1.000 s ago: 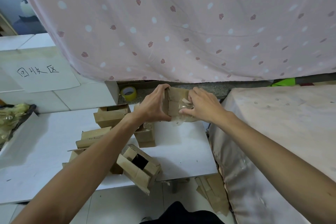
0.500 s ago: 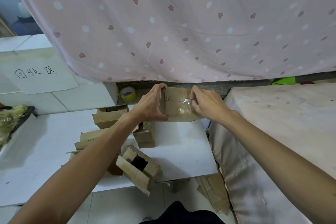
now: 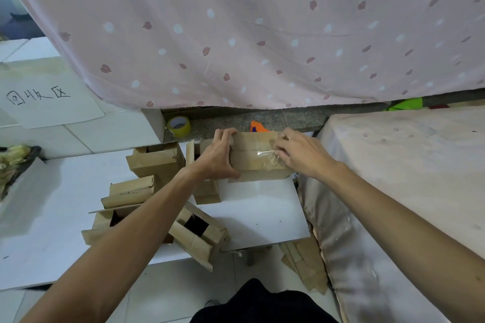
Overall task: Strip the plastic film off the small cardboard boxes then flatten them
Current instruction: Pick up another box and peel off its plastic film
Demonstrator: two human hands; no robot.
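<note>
Left hand [image 3: 217, 157] grips the cardboard box [image 3: 252, 162]; right hand [image 3: 299, 152] pinches its plastic film [image 3: 270, 159], apparently part-peeled. Nearby boxes [image 3: 154, 162] stand unflattened.

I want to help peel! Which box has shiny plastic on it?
The box between the left hand and right hand: clear film crinkles on it. The loose boxes look bare.

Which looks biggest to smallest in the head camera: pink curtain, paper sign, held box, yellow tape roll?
1. pink curtain
2. paper sign
3. held box
4. yellow tape roll
The sign and the box sit at different distances from the camera, so that pair is unsure.
</note>
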